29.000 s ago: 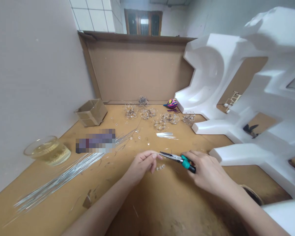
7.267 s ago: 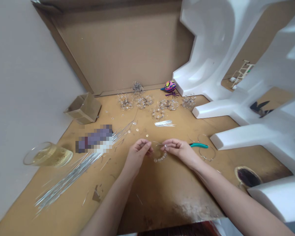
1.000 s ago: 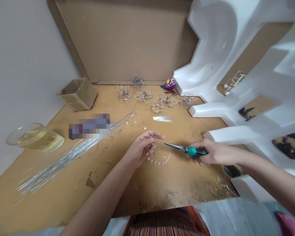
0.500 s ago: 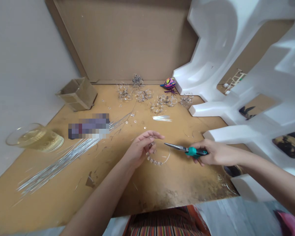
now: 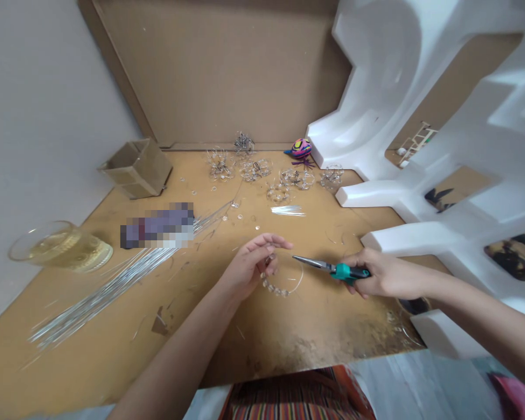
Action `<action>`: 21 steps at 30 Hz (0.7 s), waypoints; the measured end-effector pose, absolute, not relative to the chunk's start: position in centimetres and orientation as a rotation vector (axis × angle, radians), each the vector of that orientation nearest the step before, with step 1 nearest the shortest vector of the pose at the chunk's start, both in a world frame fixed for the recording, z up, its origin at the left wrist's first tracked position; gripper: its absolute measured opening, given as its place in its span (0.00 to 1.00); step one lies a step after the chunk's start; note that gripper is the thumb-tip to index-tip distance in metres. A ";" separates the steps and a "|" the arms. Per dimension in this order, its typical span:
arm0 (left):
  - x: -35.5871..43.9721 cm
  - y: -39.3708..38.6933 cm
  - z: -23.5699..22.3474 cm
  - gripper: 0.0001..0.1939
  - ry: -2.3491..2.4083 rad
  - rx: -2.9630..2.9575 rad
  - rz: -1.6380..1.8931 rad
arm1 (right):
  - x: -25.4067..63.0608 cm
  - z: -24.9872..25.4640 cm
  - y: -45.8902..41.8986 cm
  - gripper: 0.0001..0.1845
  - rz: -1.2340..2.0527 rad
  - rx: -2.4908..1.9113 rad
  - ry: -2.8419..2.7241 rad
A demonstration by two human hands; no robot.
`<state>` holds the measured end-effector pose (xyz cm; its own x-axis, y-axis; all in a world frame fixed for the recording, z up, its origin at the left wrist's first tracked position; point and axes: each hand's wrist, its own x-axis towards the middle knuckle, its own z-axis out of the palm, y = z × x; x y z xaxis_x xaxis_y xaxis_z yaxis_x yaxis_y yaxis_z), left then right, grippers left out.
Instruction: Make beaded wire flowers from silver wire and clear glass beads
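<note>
Between its thumb and fingers my left hand (image 5: 254, 263) pinches a beaded wire loop (image 5: 276, 290). Clear beads line the loop's lower left side, and bare wire curves up its right side. A pair of needle-nose pliers (image 5: 342, 272) with teal and black handles is gripped in my right hand (image 5: 378, 273). Its jaws point left, close to the loop's upper right but apart from my left fingers. Beyond my hands lie a small bundle of short wires (image 5: 287, 210) and a few loose clear beads (image 5: 240, 216).
Several coiled bead-and-wire pieces (image 5: 256, 169) sit at the back beside a colourful ball-like object (image 5: 301, 149). On the left are a cardboard box (image 5: 140, 169), a glass of yellowish liquid (image 5: 70, 248), long wires (image 5: 114, 291) and a blurred purple item (image 5: 157, 226). White moulded structure (image 5: 402, 236) borders the right.
Almost nothing differs. My hands, the beaded loop and the pliers hold nearly the same places, with only a very slight shift of the view.
</note>
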<state>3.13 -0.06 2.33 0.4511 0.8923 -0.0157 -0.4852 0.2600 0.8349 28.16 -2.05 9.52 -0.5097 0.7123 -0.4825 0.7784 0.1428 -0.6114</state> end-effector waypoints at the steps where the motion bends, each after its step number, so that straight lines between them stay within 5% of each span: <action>1: 3.1 -0.1 2.3 0.06 0.555 0.882 1.000 | 28.2 9.5 -2.1 0.06 -1.328 1.517 2.308; 21: 3.3 -0.8 2.2 0.06 0.577 1.172 1.067 | 29.0 9.6 -2.7 0.12 -1.590 1.503 2.292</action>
<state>3.26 -0.77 2.17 0.4231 0.8934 0.1507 -0.3632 0.0149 0.9316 28.99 -2.74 9.61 -0.5497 0.6999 -0.4561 0.6724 0.0468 -0.7387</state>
